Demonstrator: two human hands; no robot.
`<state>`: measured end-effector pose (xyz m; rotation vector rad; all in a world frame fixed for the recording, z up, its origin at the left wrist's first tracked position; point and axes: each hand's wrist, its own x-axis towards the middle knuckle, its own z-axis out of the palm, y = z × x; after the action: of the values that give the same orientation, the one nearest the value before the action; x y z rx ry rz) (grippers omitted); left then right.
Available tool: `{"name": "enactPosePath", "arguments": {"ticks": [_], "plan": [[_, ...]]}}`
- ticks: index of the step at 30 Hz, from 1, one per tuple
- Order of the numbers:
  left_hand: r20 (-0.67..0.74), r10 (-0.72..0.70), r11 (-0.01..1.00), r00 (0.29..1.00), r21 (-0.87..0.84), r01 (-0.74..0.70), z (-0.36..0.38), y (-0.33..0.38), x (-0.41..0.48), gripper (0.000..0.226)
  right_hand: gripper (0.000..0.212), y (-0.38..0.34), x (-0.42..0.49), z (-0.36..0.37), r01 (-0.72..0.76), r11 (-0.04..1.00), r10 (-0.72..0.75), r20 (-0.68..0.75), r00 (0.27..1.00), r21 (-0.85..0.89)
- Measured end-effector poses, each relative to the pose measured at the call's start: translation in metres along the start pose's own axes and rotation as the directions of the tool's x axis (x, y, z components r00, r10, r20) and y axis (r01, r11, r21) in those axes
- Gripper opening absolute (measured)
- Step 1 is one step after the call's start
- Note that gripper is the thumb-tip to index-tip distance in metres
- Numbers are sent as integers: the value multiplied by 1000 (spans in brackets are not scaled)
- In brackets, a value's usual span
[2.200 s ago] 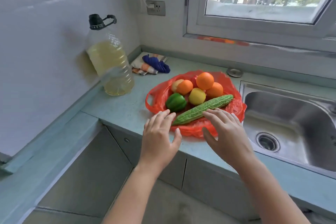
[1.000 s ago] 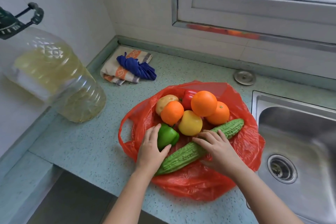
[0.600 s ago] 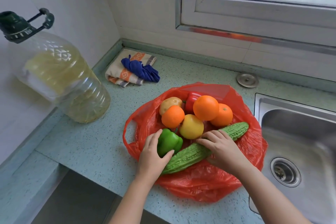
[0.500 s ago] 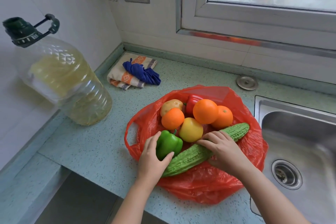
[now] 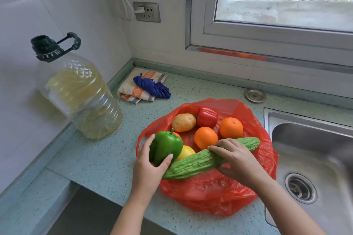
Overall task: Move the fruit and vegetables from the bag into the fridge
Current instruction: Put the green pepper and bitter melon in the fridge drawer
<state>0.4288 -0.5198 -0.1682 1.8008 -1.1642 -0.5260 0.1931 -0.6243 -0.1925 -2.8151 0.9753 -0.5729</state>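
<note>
**Head view: both grips on the greens in the red bag**

My left grip [image 5: 147,166] was curled round the green pepper [image 5: 166,146], thumb on one side and fingers on the other. It held the pepper stem-up at the left edge of the red bag [image 5: 210,192]. My right grip [image 5: 236,160] was clasped over the long bumpy gourd [image 5: 196,162]. The gourd lay slantwise across the front of the bag, its near end just beside the pepper. Behind them in the open bag sat a potato [image 5: 183,122], a red pepper [image 5: 207,116] and two oranges [image 5: 206,137]. A yellow fruit [image 5: 185,153] showed between the green pepper and the gourd. The bag lay on the speckled desk [image 5: 107,160], beside the sink [image 5: 324,158] on my right. A big oil bottle [image 5: 82,97] stood on the desk to the left, and folded cloths [image 5: 141,89] lay near the back wall.
</note>
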Motion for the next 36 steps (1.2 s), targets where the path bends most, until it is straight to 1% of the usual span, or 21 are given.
{"name": "enactPosePath", "arguments": {"ticks": [7,9,13,16,19,21,24,26,29,32,34,36], "plan": [[-29,-47,985,998,-167,41,-30,-6,16,66,56,-20,6,-20,-34,999,32,-69,997,-23],[-8,-25,982,1000,-190,23,-37,-3,24,66,56,-24,6,-27,-73,996,68,-96,993,-49],[44,45,972,998,-232,-33,-50,4,38,65,54,-38,3,-41,-194,976,176,-175,969,-94],[92,104,957,990,-281,-75,-56,16,45,63,54,-53,-3,-54,-302,947,269,-236,934,-114],[143,165,933,976,-343,-108,-59,25,49,64,59,-71,-12,-66,-422,896,369,-297,881,-137],[193,188,920,963,-377,-104,-59,28,52,69,56,-85,-22,-72,-478,864,410,-331,850,-158],[276,223,902,935,-421,-91,-51,33,53,73,52,-106,-46,-77,-568,805,491,-347,799,-170],[337,250,892,908,-444,-80,-42,38,50,72,52,-122,-69,-80,-646,749,566,-365,739,-148],[438,307,875,845,-479,-69,-24,50,34,70,51,-152,-107,-88,-765,636,668,-423,613,-102],[534,376,847,757,-530,-47,-3,67,4,66,54,-185,-146,-101,-869,484,753,-456,474,-105],[586,426,824,689,-566,-28,12,80,-22,62,54,-207,-175,-109,-917,386,784,-488,383,-99],[630,475,808,615,-589,-20,24,93,-49,62,54,-231,-202,-115,-952,300,798,-532,281,-54]]}}
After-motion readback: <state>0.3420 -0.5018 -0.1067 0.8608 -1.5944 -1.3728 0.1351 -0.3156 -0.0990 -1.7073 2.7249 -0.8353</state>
